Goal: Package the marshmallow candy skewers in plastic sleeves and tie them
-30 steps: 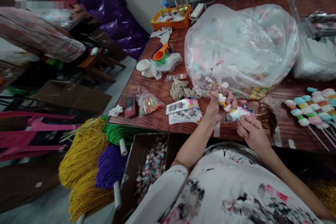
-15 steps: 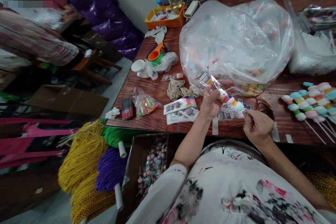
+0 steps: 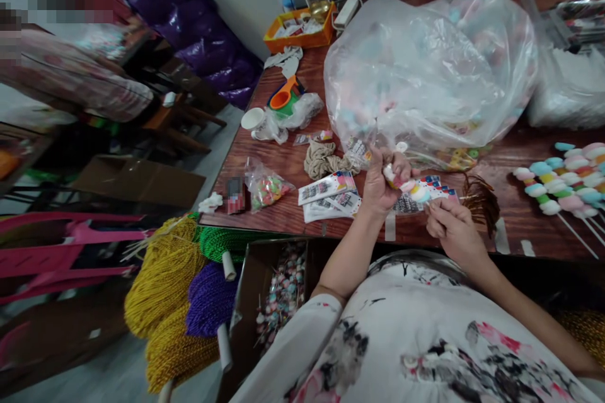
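My left hand [image 3: 385, 182] is curled round a clear printed plastic bag [image 3: 360, 150] with a marshmallow skewer [image 3: 418, 191] in it; the bag's printed top sticks out beyond my fingers. White, yellow and blue marshmallows show between my two hands. At the skewer's lower end, my right hand [image 3: 452, 221] is closed in a pinch, apparently on the stick; the fingertips hide most of it. Flat printed bags [image 3: 410, 203] lie on the table under the skewer. Brown-gold twist ties [image 3: 481, 201] rest just beyond my right hand.
A big clear bag of marshmallows [image 3: 425, 69] fills the table's middle. Finished-looking marshmallow skewers [image 3: 562, 179] lie at right. More printed bags [image 3: 329, 196] and a bag of sweets [image 3: 265, 189] lie at left. Below are an open carton [image 3: 241, 315] and yellow cord [image 3: 163, 277]. Another person sits far left.
The fingers of my left hand have curled in more tightly round the bag and skewer. My right hand has shifted slightly left, still pinching. The whole view has moved a little.
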### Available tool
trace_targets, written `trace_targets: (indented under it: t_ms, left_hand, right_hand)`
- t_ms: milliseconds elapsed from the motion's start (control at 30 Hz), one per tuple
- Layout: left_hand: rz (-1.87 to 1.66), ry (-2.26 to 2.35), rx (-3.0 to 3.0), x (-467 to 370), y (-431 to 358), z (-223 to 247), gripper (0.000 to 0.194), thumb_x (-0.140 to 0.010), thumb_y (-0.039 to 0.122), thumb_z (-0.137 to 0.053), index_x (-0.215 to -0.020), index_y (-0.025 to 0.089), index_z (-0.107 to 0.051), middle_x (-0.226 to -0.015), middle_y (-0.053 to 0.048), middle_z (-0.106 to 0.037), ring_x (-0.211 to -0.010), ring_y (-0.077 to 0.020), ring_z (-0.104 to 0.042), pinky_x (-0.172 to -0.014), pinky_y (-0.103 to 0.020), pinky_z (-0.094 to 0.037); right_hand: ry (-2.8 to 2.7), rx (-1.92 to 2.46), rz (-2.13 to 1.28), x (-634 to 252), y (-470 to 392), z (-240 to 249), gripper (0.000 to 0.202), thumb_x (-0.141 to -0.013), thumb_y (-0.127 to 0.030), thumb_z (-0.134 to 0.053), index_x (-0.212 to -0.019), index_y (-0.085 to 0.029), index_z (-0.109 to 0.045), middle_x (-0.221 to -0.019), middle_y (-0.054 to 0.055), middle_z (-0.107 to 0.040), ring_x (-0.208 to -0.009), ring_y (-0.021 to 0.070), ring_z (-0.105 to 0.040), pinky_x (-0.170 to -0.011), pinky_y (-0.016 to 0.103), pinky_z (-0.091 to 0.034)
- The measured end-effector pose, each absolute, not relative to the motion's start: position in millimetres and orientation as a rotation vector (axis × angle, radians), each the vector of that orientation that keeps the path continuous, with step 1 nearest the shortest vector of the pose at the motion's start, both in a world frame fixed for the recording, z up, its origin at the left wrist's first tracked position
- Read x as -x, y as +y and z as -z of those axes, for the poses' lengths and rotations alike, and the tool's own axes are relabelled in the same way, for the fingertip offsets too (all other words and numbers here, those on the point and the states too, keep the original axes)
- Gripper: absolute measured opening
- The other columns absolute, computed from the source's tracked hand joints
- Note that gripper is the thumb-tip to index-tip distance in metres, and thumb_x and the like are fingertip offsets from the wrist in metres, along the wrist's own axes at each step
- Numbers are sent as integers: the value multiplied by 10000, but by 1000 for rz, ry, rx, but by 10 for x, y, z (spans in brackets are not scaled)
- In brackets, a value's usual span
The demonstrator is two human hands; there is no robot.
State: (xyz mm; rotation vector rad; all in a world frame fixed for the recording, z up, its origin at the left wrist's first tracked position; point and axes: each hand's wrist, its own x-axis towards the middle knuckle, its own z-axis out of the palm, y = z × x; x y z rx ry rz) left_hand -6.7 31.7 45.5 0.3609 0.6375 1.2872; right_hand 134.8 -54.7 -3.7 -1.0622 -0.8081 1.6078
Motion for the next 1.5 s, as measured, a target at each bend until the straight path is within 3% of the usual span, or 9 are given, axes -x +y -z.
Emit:
trace_targets:
  t_ms: [200,433,533,767,900,1133,1267,1367,1500]
  left_hand:
    - [-1269,604,-572,27,248,-376,590,-728,724,-645,-595,180,-461,-541,47,-476,-454,-68,-502,-528,-218,-508]
    - [-1265,640,-487,-23,206,-367,543,-746,681,-665,-640,172,-508,-540,43,-521,-459,-68,-547,-468,-175,-446]
    - [-1235,663,-487,-56,177,-360,541,-765,677,-647,-642,170,-504,-532,46,-527,-440,-63,-536,-518,-192,-485]
    - [-1174,605,-364,-14,216,-357,646,-849,773,-372,-619,182,-491,-455,46,-438,-435,-91,-510,-692,-289,-569]
    - [-1107,649,-368,10,224,-381,750,-790,869,-276,-596,179,-499,-487,6,-471,-598,-159,-626,-785,-351,-572]
    - [-1260,658,-432,-21,216,-379,376,-780,553,-720,-787,210,-567,-561,52,-537,-646,-145,-658,-758,-306,-560]
    - [-1234,787,-468,4,256,-339,369,-794,478,-735,-709,190,-520,-537,60,-519,-576,-119,-632,-688,-271,-547]
    - [-1243,817,-489,-9,243,-329,407,-792,461,-744,-668,182,-475,-556,60,-534,-562,-105,-624,-676,-264,-542]
    - [-1214,807,-530,-62,180,-327,422,-773,450,-767,-679,189,-449,-571,63,-526,-575,-113,-630,-687,-280,-550]
  right_hand:
    - [-1470,1293,-970,-1360,-644,93,225,-948,-321,-503,-778,-197,-582,-504,-48,-464,-452,90,-405,-494,247,-302]
    - [-2167,1292,167,-1457,-585,27,184,-827,-80,-489,-801,-159,-653,-578,31,-596,-530,146,-480,-565,301,-302]
    - [-2081,1304,24,-1464,-588,3,171,-816,-94,-505,-810,-171,-658,-594,23,-604,-545,135,-488,-572,289,-311]
    - [-1046,1077,-1503,-1363,-552,-9,268,-889,-371,-578,-685,-203,-539,-507,-61,-392,-423,69,-296,-447,245,-208]
    - [-757,974,-1762,-1332,-509,25,302,-796,-410,-693,-666,-195,-526,-533,-71,-397,-404,42,-246,-421,237,-168]
    - [-1123,1108,-1603,-1342,-570,94,273,-917,-370,-547,-710,-195,-576,-463,-57,-458,-420,75,-358,-466,234,-282]
    - [-1624,1245,-917,-1385,-601,114,187,-922,-282,-523,-858,-202,-679,-627,7,-633,-584,133,-558,-613,271,-434]
    - [-1852,1304,-305,-1455,-571,123,172,-882,-195,-547,-905,-185,-717,-680,48,-676,-631,153,-589,-629,283,-418]
    - [-1874,1364,-185,-1488,-499,62,167,-865,-184,-547,-824,-175,-708,-613,40,-634,-588,144,-545,-605,286,-371]
